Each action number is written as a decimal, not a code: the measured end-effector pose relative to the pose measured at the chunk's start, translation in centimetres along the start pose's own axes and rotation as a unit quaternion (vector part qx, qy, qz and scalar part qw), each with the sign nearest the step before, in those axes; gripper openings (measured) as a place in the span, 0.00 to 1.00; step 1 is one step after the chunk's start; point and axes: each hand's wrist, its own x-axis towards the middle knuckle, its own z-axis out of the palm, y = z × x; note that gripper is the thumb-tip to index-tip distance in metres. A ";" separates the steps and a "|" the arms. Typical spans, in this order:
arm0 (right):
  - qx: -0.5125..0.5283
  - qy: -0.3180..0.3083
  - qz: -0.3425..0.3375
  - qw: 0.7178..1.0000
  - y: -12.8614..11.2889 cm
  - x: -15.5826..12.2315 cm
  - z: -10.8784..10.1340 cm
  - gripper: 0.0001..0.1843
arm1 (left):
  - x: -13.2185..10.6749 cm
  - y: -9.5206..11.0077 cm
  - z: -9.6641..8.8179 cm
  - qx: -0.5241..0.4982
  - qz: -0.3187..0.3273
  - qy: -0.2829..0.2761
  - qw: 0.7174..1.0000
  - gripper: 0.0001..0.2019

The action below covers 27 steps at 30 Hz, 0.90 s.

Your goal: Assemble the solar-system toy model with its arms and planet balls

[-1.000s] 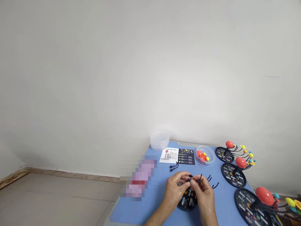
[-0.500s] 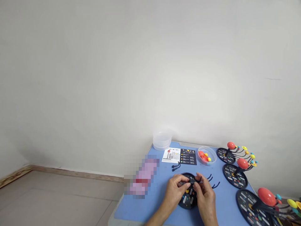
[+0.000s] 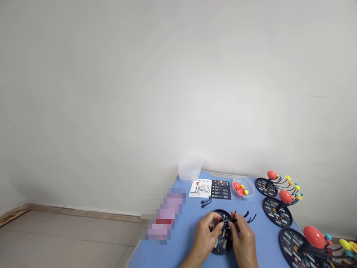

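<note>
Here I am, left grip (image 3: 206, 232) and right grip (image 3: 243, 234) clamped together on a thin black wire arm (image 3: 229, 221), right over the round black planet-model base (image 3: 222, 246) on the blue tabletop (image 3: 264, 245), with loose wire arms (image 3: 251, 217) just beside!

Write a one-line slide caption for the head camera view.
The left hand and right hand hold a thin black rod above a black solar-system model base on a blue table.
</note>
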 end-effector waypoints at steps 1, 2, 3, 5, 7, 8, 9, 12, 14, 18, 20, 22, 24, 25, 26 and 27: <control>-0.001 0.001 -0.004 1.000 0.0 0.0 0.0 0.15 | 0.0 0.1 0.0 0.003 0.011 -0.004 1.000 0.07; -0.001 0.004 -0.008 1.000 0.0 0.0 0.0 0.15 | 0.0 0.1 0.0 0.005 0.023 -0.008 1.000 0.07; -0.001 0.007 -0.011 1.000 0.1 0.0 0.1 0.15 | 0.1 0.1 0.0 0.009 0.033 -0.011 0.999 0.07; -0.003 0.013 -0.015 1.000 0.2 0.0 0.2 0.15 | 0.2 0.0 0.0 0.019 0.045 -0.008 0.999 0.06; -0.008 0.018 -0.017 1.000 0.2 0.0 0.2 0.16 | 0.2 -0.3 0.1 0.025 0.045 -0.004 0.999 0.06; -0.011 0.018 -0.018 1.000 0.2 0.0 0.2 0.16 | 0.3 -0.4 0.1 0.024 0.044 -0.003 0.999 0.05; -0.013 0.017 -0.020 1.000 0.2 0.0 0.2 0.16 | 0.3 -0.6 0.2 0.022 0.042 -0.004 0.999 0.05; -0.019 0.009 -0.028 0.999 0.1 0.1 0.1 0.16 | 0.3 -0.9 0.3 0.008 0.036 -0.003 0.999 0.05; -0.023 0.007 -0.032 0.999 0.1 0.2 0.1 0.16 | 0.3 -1.1 0.4 -0.003 0.033 0.001 0.999 0.04; -0.038 0.027 -0.047 0.998 0.4 0.1 0.1 0.16 | 0.1 -1.2 0.6 -0.015 0.032 0.005 0.999 0.05; -0.043 0.035 -0.059 0.997 0.7 -0.2 -0.1 0.17 | 0.1 -1.3 0.7 -0.013 0.034 0.013 0.999 0.05; -0.040 0.026 -0.070 0.996 1.0 -0.6 -0.4 0.18 | 0.0 -1.3 0.7 -0.009 0.035 0.021 0.999 0.05; -0.030 0.025 -0.075 0.996 1.3 -1.2 -0.6 0.18 | 0.0 -1.2 0.7 -0.005 0.035 0.026 0.999 0.05; -0.025 0.035 -0.072 0.996 1.5 -1.5 -0.7 0.18 | 0.0 -1.2 0.7 -0.004 0.035 0.026 0.999 0.05; -0.021 0.052 -0.068 0.996 1.6 -1.8 -0.7 0.17 | 0.0 -1.1 0.7 -0.002 0.034 0.025 0.999 0.05; -0.017 0.070 -0.065 0.995 1.6 -2.2 -0.6 0.16 | 0.0 -1.0 0.7 0.001 0.034 0.024 0.999 0.05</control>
